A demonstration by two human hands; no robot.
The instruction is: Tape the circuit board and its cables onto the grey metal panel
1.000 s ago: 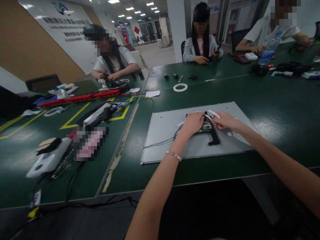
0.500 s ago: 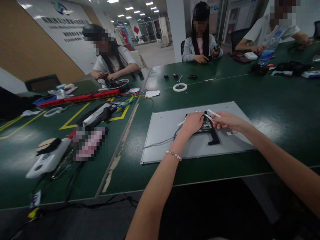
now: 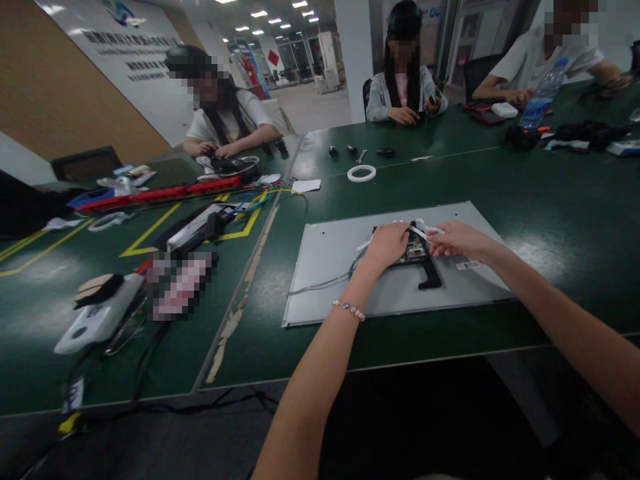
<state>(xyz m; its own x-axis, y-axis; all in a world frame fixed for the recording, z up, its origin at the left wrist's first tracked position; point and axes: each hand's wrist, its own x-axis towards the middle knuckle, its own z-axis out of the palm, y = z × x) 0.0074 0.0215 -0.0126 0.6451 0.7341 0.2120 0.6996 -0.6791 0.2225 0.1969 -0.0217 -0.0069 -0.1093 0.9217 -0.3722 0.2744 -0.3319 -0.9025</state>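
Observation:
A black plastic frame with a green circuit board lies on a flat grey panel. My left hand lies over the left part of the board, fingers stretched toward its top edge and hiding what is beneath. Close to those fingertips, one end of a narrow white strip of tape meets the frame. My right hand is closed in a pinch on the strip's other end, just right of the frame. Thin grey wires run out leftward from under my left hand.
Beyond the panel lies a white tape roll, with a small wrench behind it. Red power strips and a white device occupy the left side. Three people sit across the table; a water bottle stands at right.
My right hand has shifted slightly, and the white strip between my hands has changed its angle. My left hand stays in place over the board.

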